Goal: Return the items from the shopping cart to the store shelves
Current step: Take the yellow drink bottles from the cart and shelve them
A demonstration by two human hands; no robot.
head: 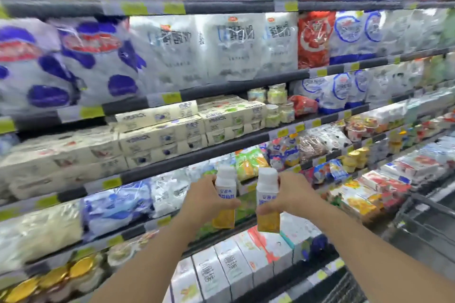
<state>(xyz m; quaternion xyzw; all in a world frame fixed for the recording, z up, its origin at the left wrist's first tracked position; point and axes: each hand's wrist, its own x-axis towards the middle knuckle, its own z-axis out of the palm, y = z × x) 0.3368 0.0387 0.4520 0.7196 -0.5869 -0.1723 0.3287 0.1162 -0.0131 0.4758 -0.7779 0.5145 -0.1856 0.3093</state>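
I hold two small white yogurt drink bottles upright in front of the chilled dairy shelves. My left hand [205,198] grips the left bottle [225,188], which has a white cap, blue lettering and a yellow base. My right hand [288,195] grips the right bottle [268,200] of the same kind. Both bottles hover side by side, a small gap between them, at the height of a shelf edge [157,222] with bagged goods behind it. The shopping cart [423,226] shows as dark wire mesh at the lower right.
Tiered shelves run left to right, packed with white and blue dairy bags [118,206], cream boxed multipacks [160,140], small cups [278,106] and upright cartons [229,270] below my hands. Yellow price tags [112,183] line the dark shelf edges. Gold-lidded jars [61,275] sit at the lower left.
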